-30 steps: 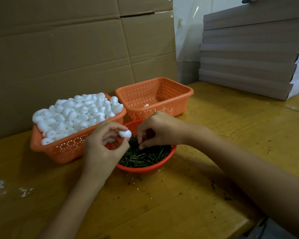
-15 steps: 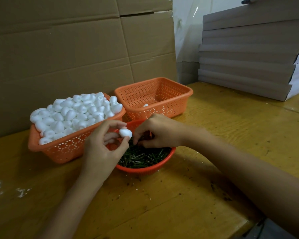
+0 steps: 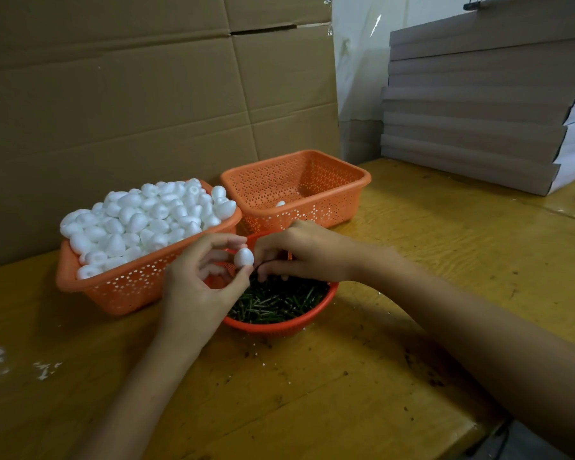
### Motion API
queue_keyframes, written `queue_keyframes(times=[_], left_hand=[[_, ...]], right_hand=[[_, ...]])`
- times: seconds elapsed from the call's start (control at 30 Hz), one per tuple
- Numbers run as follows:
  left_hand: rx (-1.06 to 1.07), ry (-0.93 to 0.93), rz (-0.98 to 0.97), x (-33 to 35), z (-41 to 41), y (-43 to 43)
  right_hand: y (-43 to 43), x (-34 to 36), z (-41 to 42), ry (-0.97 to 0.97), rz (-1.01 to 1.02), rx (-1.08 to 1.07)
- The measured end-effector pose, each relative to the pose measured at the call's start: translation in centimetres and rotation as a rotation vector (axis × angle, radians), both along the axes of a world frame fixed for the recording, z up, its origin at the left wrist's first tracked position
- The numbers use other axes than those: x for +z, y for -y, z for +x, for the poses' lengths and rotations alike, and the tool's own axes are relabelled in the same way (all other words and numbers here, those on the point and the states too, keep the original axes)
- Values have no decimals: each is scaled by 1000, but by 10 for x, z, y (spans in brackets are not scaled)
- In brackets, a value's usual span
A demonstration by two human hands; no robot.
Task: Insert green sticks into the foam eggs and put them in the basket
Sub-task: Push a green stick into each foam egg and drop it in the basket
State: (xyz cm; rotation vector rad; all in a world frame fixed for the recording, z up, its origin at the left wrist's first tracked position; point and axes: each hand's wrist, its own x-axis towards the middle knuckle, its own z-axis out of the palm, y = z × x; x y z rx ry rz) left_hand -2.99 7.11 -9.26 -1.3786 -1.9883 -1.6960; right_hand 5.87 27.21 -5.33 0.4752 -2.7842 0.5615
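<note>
**Foam egg pinched in the left hand, right fingertips closing in from the right**

Nearest: two bare forearms reaching in over a yellow wooden table (image 3: pixel 346 376), one from the bottom edge, the other from the lower right corner.

Next, the left hand (image 3: pixel 200 280), raised, palm turned rightward. Thumb below and forefinger above, pinching a single white foam egg (image 3: pixel 244 257); remaining fingers loosely curled behind. Egg held above the near-left rim of a red bowl (image 3: pixel 279 327), long axis roughly upright, narrower end seemingly up.

Just right of the egg, at the same height: the right hand (image 3: pixel 299 250), knuckles up, fingers curled inward, thumb and fingertips bunched and aimed at the egg's right side, almost touching. Cannot tell stick or no stick in that pinch: too small, too dark against the bowl.

Likely step: pressing a stick into the egg. Approach then from right to left, across the egg's long axis, against the left hand's steadying pinch.

Beneath both hands: green sticks (image 3: pixel 279 300) heaped in the red bowl.

Farther back, left: an orange basket (image 3: pixel 113 293) piled above its rim with loose foam eggs (image 3: pixel 146 217).

Farther back, right: a second orange basket (image 3: pixel 312 207), nearly bare, with a lone white egg (image 3: pixel 280 203) low against its near wall. Probably the destination, nearer the right hand than the left.

Farthest: brown cardboard sheets (image 3: pixel 130 94) standing as a backdrop, and flat grey boxes (image 3: pixel 478 94) stacked at the table's far right.
</note>
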Motion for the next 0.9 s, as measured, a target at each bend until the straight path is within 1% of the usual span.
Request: queue_keyframes(times=[0.2, 0.57, 0.9], left_hand=[[30, -43, -27, -1, -1, 0], [-9, 73, -10, 2, 2, 2], [-10, 97, -7, 1, 2, 3]], right_hand=[[0, -1, 2, 19, -23, 10], [0, 0, 2, 44, -83, 12], [0, -1, 2, 37, -71, 5]])
